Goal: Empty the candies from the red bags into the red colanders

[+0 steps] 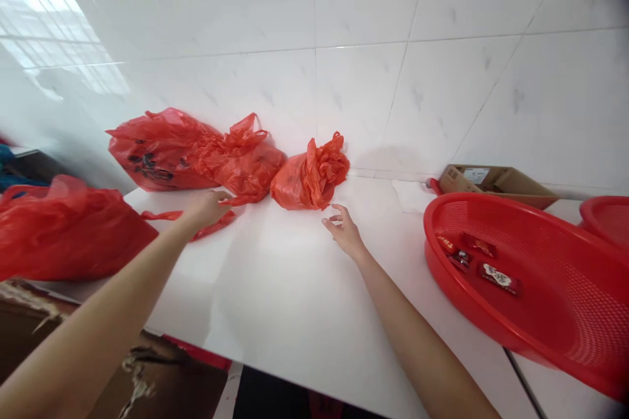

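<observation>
My left hand (209, 205) is closed, its fingertips on a strip of thin red plastic at the foot of the middle red plastic bag (248, 163). Beneath that wrist, the loose handle of the near-left red plastic bag (73, 229) trails over the white table (280, 281). My right hand (344, 229) is empty, with its fingers curved and apart, just in front of a smaller bunched red plastic bag (309, 177). Farther left, a larger red plastic bag with a dark print (162, 154) leans against the wall.
On the right, a large red plastic basket (535, 314) holds several small wrapped packets (498, 277). Behind it are an open cardboard box (515, 182) and a second red basket (609, 216). A torn cardboard box (162, 376) stands below the table's front-left edge. White tiles (363, 98) rise behind.
</observation>
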Demonstrator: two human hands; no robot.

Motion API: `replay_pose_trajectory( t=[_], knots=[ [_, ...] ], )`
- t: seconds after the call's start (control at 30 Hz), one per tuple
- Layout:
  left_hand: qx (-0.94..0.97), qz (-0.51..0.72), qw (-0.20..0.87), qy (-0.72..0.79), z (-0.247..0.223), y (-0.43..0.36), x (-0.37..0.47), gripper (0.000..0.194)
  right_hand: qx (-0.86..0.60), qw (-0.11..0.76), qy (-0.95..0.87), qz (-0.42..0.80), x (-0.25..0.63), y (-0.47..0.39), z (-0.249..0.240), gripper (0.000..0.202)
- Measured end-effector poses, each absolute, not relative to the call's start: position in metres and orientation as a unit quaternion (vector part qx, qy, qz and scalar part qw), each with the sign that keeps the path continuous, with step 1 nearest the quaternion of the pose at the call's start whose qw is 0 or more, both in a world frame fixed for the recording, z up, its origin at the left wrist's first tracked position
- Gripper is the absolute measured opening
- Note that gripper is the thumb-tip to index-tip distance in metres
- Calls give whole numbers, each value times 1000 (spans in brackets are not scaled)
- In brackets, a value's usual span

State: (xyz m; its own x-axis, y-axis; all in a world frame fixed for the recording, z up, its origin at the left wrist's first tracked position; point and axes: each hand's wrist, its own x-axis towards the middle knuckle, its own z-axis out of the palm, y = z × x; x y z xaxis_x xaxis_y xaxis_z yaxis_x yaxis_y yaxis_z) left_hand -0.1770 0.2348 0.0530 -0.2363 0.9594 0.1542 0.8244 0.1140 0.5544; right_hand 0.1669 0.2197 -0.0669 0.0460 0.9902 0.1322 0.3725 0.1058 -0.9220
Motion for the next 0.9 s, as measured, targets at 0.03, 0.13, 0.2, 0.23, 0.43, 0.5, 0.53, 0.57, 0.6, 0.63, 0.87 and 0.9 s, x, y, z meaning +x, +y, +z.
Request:
replay_pose_trajectory(
  t=[0.03,0.13,0.2,0.23,0.43,0.5,0.53,0.57,0.6,0.63,0.87,0.9],
  knots=[
    [607,283,147,728,44,238,-169,15,-565,437,-601,358,159,227,-65,62],
    [592,322,236,700,17,250,-138,37,-550,416,-615,381,142,247,-62,55],
    [566,357,305,678,4,260,-116,57,-542,410,-627,381,136,253,-60,35],
    [549,375,341,665,0,264,-106,65,-539,413,-633,372,136,254,-58,27],
    [465,444,529,554,-20,273,-38,71,-542,449,-662,260,165,227,-35,25],
    [449,453,564,525,-32,270,-12,66,-548,438,-673,233,181,215,-26,30],
    [443,458,573,516,-38,269,-1,63,-557,434,-673,220,189,210,-22,33],
    [437,464,576,512,-43,268,9,59,-572,440,-664,196,197,206,-18,36],
    [431,471,574,513,-48,268,17,56,-590,458,-645,163,204,203,-15,38],
    [427,478,568,517,-52,269,23,53,-608,482,-619,125,211,202,-12,40],
    [486,506,427,570,-41,263,26,62,-649,522,-552,40,228,225,-23,49],
    [508,513,402,564,-36,258,27,65,-650,496,-573,53,224,230,-30,49]
  ],
)
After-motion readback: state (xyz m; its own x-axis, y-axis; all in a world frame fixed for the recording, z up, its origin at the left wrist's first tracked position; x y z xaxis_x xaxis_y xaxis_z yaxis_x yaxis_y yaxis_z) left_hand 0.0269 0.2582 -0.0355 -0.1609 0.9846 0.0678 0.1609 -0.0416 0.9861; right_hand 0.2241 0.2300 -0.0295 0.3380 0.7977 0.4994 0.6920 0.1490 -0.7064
